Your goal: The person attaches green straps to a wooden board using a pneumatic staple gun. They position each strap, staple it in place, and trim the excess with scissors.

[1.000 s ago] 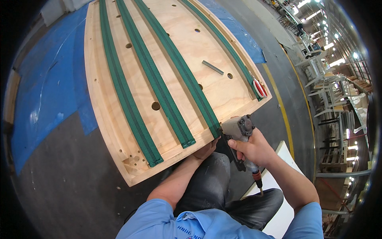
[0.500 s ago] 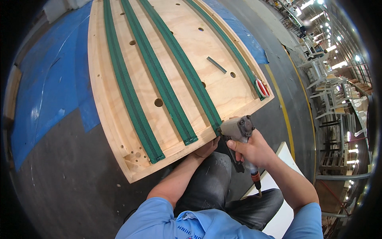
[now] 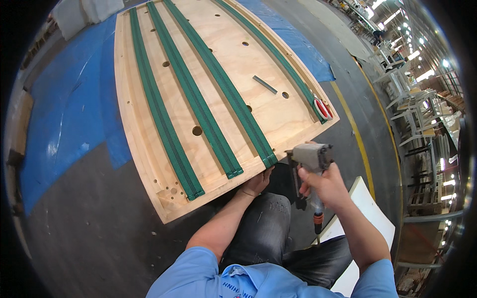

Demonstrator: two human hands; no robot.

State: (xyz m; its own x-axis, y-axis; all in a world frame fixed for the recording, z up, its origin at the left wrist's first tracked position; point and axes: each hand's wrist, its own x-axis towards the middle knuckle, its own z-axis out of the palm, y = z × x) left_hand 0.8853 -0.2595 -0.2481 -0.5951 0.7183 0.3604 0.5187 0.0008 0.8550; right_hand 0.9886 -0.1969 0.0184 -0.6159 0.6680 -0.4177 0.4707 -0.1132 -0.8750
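Observation:
In my right hand (image 3: 325, 186) is a grey pneumatic staple gun (image 3: 312, 158), my fingers wrapped round its grip. Its nose is just right of the wooden frame's near rail, apart from the wood. My left hand (image 3: 256, 184) is at the outer side of that rail, under the end of the third green webbing strap (image 3: 243, 116); its fingers are mostly hidden there. To the left, two more green straps, one on the left (image 3: 158, 109) and one in the middle (image 3: 196, 107), run along the wooden frame (image 3: 218, 185) and end on the near rail.
A fourth strap (image 3: 278, 54) lies along the frame's right side, with red-and-white-handled scissors (image 3: 323, 109) by its near end. A strip of staples (image 3: 265, 84) lies on the plywood panel. Blue sheeting (image 3: 74, 114) covers the floor at left. A white board (image 3: 365, 211) lies at right.
My right hand and the staple gun have moved right, off the third strap's end, which now shows on the rail. My left hand stays under the rail. The view has shifted slightly.

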